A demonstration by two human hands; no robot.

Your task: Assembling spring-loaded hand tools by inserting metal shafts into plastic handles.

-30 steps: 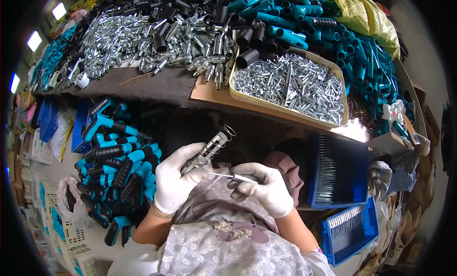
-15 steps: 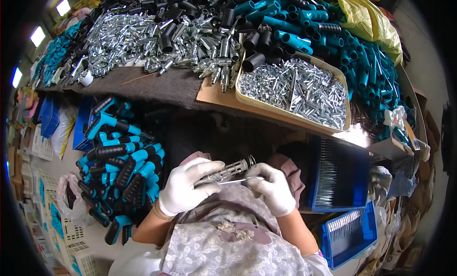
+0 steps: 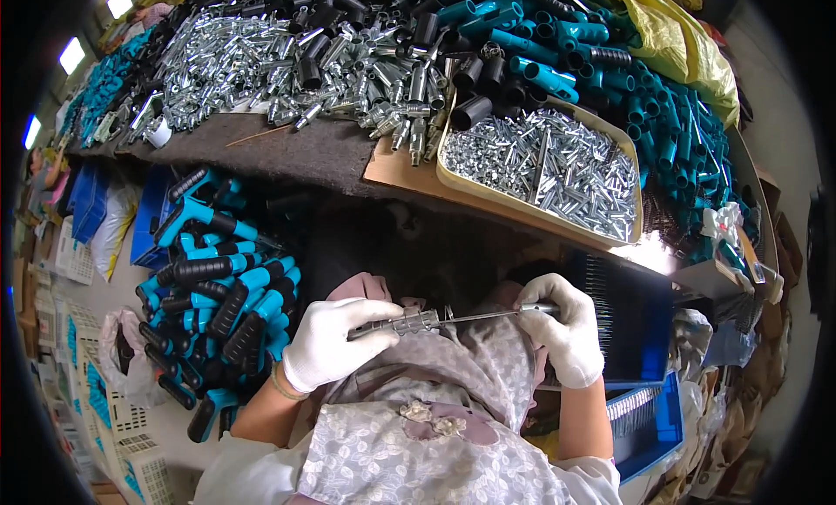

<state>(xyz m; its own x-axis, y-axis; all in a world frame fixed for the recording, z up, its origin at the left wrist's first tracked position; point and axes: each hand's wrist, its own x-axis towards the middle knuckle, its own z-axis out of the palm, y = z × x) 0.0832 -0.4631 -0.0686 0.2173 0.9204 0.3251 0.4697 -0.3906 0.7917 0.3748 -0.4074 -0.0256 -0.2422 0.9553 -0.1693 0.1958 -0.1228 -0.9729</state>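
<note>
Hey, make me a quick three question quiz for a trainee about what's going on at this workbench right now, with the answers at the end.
1. True or false: both gloved hands grip the same metal tool.
2. What fills the shallow tan tray on the bench? A) teal handles B) small shiny metal pieces C) black springs
3. On which side of the person does the heap of teal and black handles lie?

Key
1. True. The left hand holds the knurled end of the metal tool, and the right hand pinches the tip of its thin shaft.
2. B. The tan tray holds small shiny metal pieces.
3. The left, where the teal and black handles sit below the bench edge.
</note>
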